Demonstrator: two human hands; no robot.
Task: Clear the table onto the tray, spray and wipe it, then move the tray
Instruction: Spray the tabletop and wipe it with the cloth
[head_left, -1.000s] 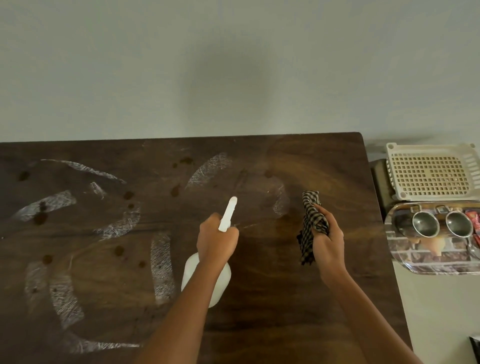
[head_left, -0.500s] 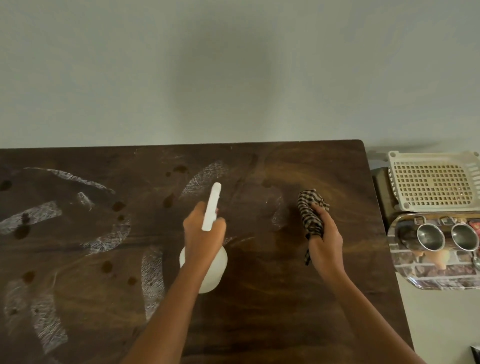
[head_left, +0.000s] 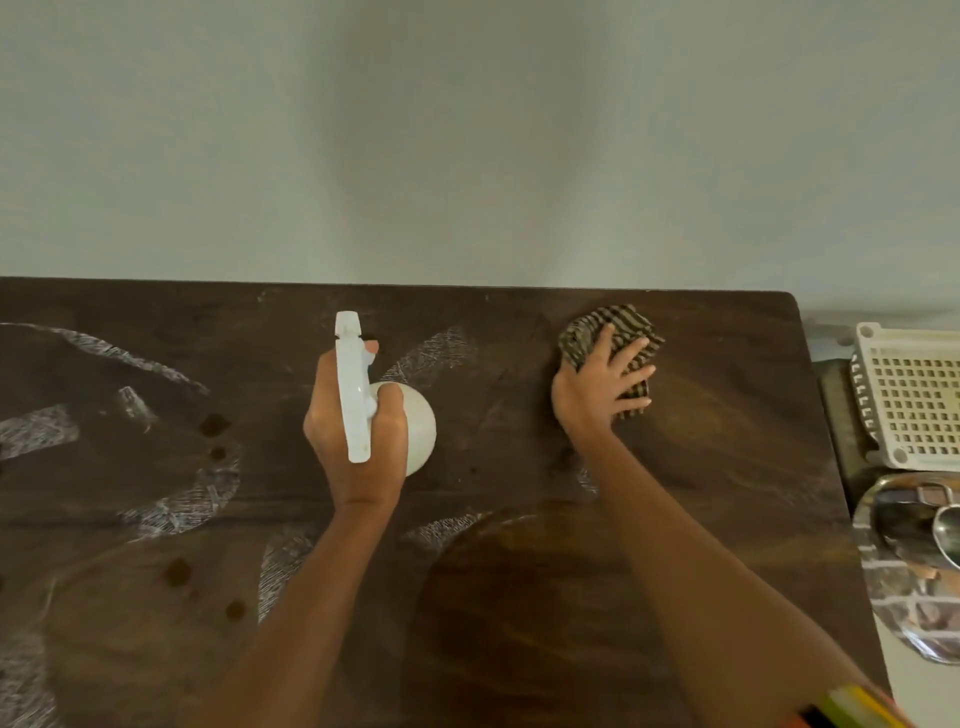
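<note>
My left hand grips a white spray bottle over the middle of the dark wooden table, its nozzle pointing toward the far edge. My right hand lies flat, fingers spread, pressing a bunched brown checked cloth onto the table near its far right corner. The shiny metal tray sits off the table's right edge and holds metal cups, only partly in view.
White streaks and dark spots mark the left half of the table. A white perforated plastic basket rests beyond the tray on the right. A plain wall runs behind the table's far edge.
My right hand has pushed the cloth away toward the far right corner and flattened over it. My left hand has moved the bottle farther from me. The view has tilted so the table sits lower.
</note>
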